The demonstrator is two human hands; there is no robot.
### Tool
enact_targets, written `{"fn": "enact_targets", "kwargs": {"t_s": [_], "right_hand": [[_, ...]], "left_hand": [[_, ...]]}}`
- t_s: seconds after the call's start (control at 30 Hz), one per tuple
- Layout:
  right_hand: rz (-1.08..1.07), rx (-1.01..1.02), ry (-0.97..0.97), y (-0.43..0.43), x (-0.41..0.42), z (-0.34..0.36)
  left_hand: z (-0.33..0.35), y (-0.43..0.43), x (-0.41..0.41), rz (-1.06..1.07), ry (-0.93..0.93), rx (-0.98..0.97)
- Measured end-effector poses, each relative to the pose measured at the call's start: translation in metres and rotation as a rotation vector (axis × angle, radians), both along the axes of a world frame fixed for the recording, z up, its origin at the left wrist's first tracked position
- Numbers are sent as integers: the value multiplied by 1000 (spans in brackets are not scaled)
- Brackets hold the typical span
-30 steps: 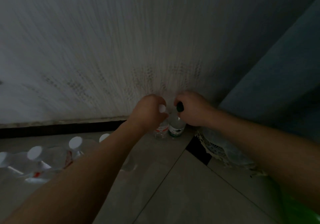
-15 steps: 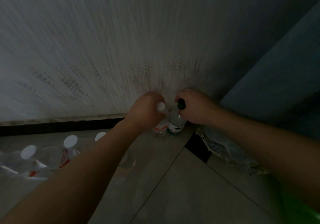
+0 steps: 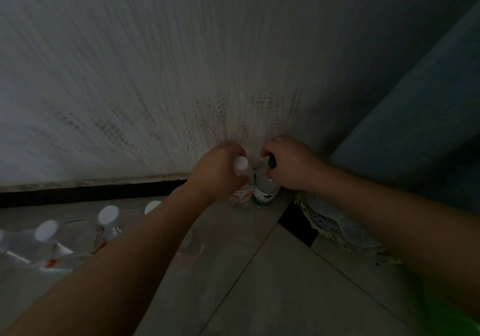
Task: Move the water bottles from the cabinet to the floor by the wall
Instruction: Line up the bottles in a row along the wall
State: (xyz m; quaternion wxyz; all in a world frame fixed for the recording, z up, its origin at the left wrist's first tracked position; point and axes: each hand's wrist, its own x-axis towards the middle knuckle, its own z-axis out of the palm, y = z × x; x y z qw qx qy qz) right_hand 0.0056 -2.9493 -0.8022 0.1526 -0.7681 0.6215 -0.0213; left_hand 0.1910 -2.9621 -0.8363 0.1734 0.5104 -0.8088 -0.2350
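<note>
Two water bottles stand side by side on the tiled floor against the white wall point(image 3: 181, 76). My left hand point(image 3: 218, 172) grips the neck of the bottle with the white cap and red label point(image 3: 242, 194). The bottle with the dark green cap and green label point(image 3: 266, 192) is to its right, and my right hand point(image 3: 291, 164) grips it by the neck. Both bottles are upright and their bases seem to touch the floor. Several more white-capped bottles point(image 3: 104, 221) lie or stand in a row to the left along the wall.
A black skirting strip point(image 3: 91, 192) runs along the wall's foot. A blue-grey panel point(image 3: 415, 128) closes the corner on the right. A lace-edged cloth or bag point(image 3: 335, 221) lies on the floor under my right forearm. Something bright green point(image 3: 457, 320) shows at the bottom right.
The view has shifted slightly; both hands stay on the two bottle necks by the wall with hardly any movement.
</note>
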Motion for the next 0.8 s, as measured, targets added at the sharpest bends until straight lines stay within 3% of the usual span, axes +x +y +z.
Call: {"fn": "enact_targets", "kwargs": {"t_s": [0.47, 0.8], "right_hand": [[60, -35, -39, -4, 26, 14], [261, -33, -129, 1, 100, 40]], "left_hand": [[24, 5, 25, 48, -26, 54], [64, 20, 103, 121, -222, 188]]}}
